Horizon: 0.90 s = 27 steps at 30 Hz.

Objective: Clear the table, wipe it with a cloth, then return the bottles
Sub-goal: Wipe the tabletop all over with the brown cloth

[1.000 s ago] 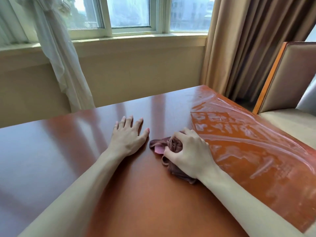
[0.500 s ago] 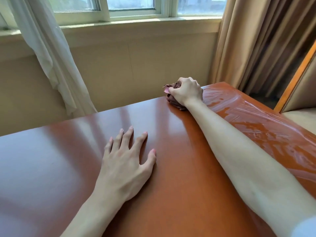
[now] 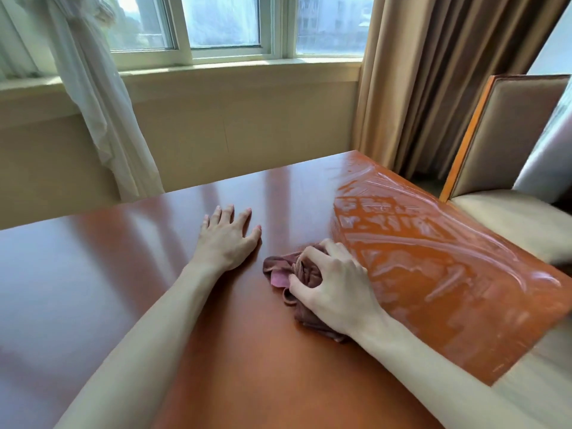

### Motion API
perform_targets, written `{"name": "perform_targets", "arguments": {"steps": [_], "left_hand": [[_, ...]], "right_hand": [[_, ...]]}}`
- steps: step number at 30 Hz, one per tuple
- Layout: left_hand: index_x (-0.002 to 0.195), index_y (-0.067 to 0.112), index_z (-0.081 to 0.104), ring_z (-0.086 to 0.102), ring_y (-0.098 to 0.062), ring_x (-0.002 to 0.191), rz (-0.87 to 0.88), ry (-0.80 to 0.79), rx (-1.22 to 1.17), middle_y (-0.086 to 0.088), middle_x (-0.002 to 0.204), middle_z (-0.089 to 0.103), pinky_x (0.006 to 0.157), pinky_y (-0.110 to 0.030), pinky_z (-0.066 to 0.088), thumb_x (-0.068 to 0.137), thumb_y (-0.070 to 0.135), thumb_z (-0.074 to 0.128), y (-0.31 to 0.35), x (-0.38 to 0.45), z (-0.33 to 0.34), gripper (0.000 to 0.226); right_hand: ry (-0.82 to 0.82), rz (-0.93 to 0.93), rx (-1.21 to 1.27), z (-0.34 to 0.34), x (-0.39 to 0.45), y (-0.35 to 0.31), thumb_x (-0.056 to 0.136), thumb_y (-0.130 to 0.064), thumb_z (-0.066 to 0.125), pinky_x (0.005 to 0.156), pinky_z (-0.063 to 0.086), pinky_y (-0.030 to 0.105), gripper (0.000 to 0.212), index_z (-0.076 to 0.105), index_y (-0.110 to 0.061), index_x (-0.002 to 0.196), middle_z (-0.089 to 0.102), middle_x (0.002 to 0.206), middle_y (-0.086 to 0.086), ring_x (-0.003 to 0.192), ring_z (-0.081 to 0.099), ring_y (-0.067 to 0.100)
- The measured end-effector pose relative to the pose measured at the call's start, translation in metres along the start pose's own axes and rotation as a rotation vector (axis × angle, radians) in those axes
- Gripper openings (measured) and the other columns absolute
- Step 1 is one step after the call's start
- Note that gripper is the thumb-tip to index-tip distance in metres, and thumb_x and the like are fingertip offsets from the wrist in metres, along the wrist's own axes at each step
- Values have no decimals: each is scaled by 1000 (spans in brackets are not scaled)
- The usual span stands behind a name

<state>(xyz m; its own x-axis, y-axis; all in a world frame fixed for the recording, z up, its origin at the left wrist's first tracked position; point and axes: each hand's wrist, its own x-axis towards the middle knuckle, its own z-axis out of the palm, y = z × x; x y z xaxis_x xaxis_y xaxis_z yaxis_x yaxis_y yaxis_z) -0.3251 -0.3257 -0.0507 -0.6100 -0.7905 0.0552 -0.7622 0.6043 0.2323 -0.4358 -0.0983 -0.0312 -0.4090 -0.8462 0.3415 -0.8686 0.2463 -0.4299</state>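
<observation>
Now right hand (image 3: 335, 287) gripping cloth (image 3: 305, 274), table (image 3: 247, 351)

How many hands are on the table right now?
2. The left hand lies flat, fingers spread, on the table toward its middle. The right hand is beside it, nearer the wet streaked part, gripping a bunched brown cloth.

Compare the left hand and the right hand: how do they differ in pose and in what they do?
The left hand lies flat with fingers spread, holding nothing; the right hand curls its fingers round a bunched brown cloth. The left hand touches the table directly; the right hand rests on the cloth. Both are on the tabletop.
</observation>
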Motion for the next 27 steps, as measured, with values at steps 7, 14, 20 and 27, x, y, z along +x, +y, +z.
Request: {"name": "perform_targets", "arguments": {"steps": [7,14,20,27], "left_hand": [[157,34,25,9,-32,154,5,-10,0,-11,167,14,124,-51,6,99,61,29,-1,1,1,65],[155,37,28,10,-28,154,10,48,-7,-6,166,17,124,-48,8,91,64,21,-2,5,5,70],[154,44,25,7,-19,154,-1,93,-26,3,166,16,125,-42,5,87,66,17,-3,6,7,71],[155,45,21,3,-17,155,-22,68,-29,5,168,12,125,-41,2,87,67,16,-1,3,3,71]], "right_hand": [[-27,2,-11,-3,-1,-3,79,-63,61,76,44,32,33,61,-32,90,53,94,-11,99,55,16],[61,169,-32,53,189,47,81,-58,66,75,40,36,34,62,-25,88,56,95,0,103,60,32],[97,249,-39,86,331,92,77,-63,65,76,39,35,40,68,-26,91,62,101,2,105,61,32],[86,251,-49,81,330,93,77,-63,66,77,39,36,42,65,-25,93,54,97,1,107,58,32]]}}
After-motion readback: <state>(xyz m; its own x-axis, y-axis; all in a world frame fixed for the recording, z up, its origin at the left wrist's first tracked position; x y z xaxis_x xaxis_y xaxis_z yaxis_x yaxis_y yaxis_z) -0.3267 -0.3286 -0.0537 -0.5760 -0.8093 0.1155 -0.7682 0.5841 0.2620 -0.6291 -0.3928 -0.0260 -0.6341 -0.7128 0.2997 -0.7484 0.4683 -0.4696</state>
